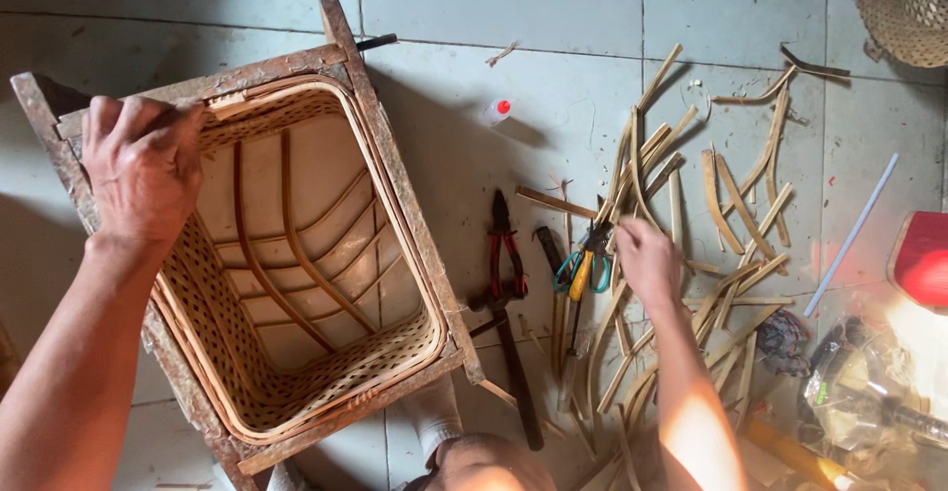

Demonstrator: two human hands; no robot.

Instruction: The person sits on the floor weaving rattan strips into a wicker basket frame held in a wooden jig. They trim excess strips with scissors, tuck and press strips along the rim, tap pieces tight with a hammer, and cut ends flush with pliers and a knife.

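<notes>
Left hand (141, 167) is clamping its curled fingers over the top edge of the rectangular woven bamboo basket (296, 274) sitting in a weathered wooden frame (395, 170); right hand (647, 259) is closing loosely among pale split bamboo strips (736, 209) on the tiled floor (494, 7), beside yellow-handled scissors (585, 266).

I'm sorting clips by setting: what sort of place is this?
Likely a home or small basket-weaving workspace on a tiled floor. The left hand steadies a woven basket in a wooden frame, while the right hand reaches among split bamboo strips beside pliers.
</notes>
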